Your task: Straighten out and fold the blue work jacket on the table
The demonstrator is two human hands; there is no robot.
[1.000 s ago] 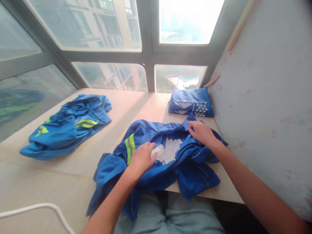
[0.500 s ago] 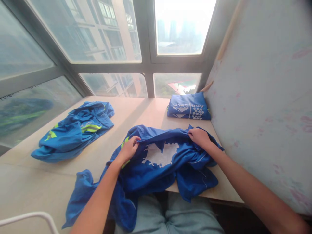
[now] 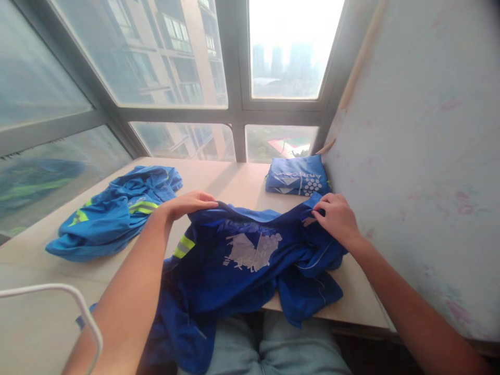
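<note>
A crumpled blue jacket [image 3: 250, 271] with a white print and yellow-green reflective stripes is lifted off the wooden table [image 3: 242, 182] in front of me. My left hand [image 3: 187, 204] pinches its upper edge on the left. My right hand [image 3: 338, 219] grips the same edge on the right. The cloth hangs between both hands, and its lower part drapes over the table's front edge onto my lap.
A second crumpled blue jacket [image 3: 113, 213] lies at the table's left. A folded blue jacket [image 3: 297, 177] sits at the back right against the pale wall [image 3: 422, 156]. Large windows [image 3: 164, 57] run behind the table. A white curved tube [image 3: 78, 307] shows at the lower left.
Both hands have taken hold of the jacket's upper edge and raised it off the table. My left hand moved up and left. The view tilted upward slightly.
</note>
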